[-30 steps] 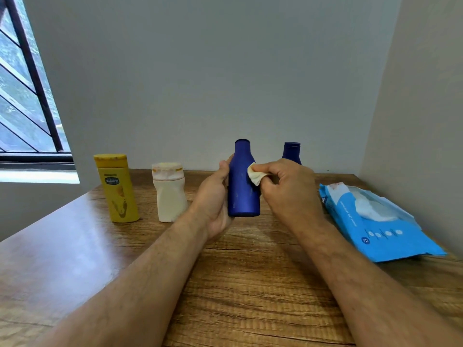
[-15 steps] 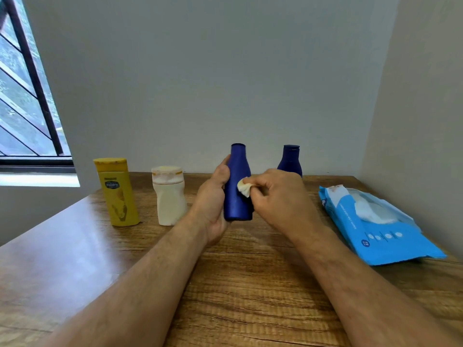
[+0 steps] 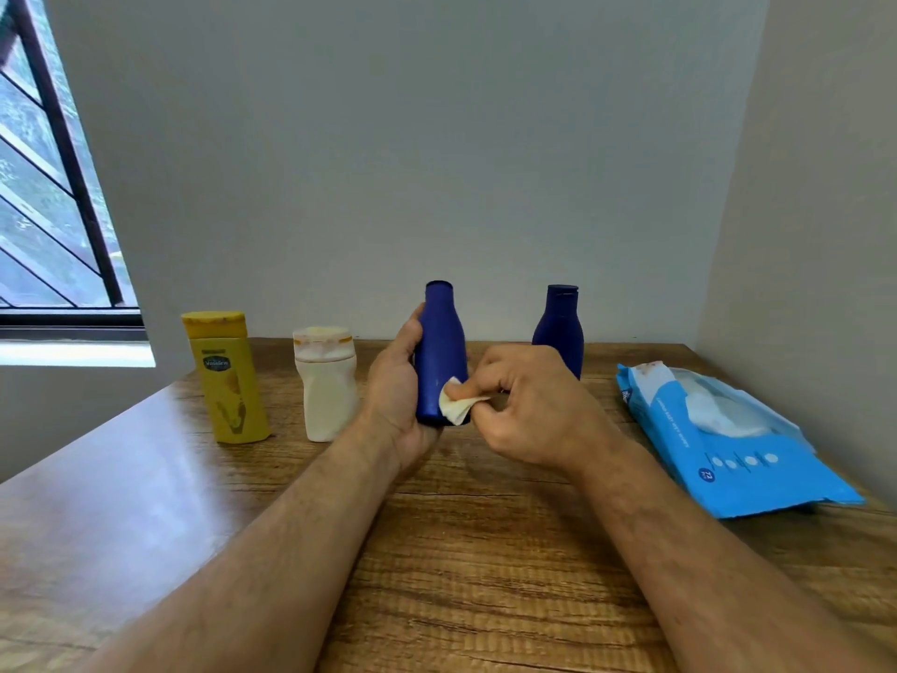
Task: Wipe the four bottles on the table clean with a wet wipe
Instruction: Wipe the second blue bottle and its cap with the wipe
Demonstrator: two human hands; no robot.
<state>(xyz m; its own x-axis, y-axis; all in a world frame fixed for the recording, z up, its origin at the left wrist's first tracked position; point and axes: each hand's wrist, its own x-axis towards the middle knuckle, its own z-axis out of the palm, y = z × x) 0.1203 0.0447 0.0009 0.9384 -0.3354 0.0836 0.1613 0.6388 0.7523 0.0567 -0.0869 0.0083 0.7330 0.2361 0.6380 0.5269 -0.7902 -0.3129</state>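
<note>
Held bottle: your left hand (image 3: pixel 398 395) wraps the tall dark-blue plastic bottle (image 3: pixel 440 347), upright, its base lifted just off the brown wood-grain table (image 3: pixel 461 551).
Wipe: your right hand (image 3: pixel 529 410) pinches the small crumpled white wet wipe (image 3: pixel 456 406) against the bottle's lower right side.
Key relation: the bottle's long axis runs vertically, and the wipe sits near its base, so I judge the unwiped length lies above your pinch.
Nearer hand: the right, touching the bottle through the wipe.
</note>
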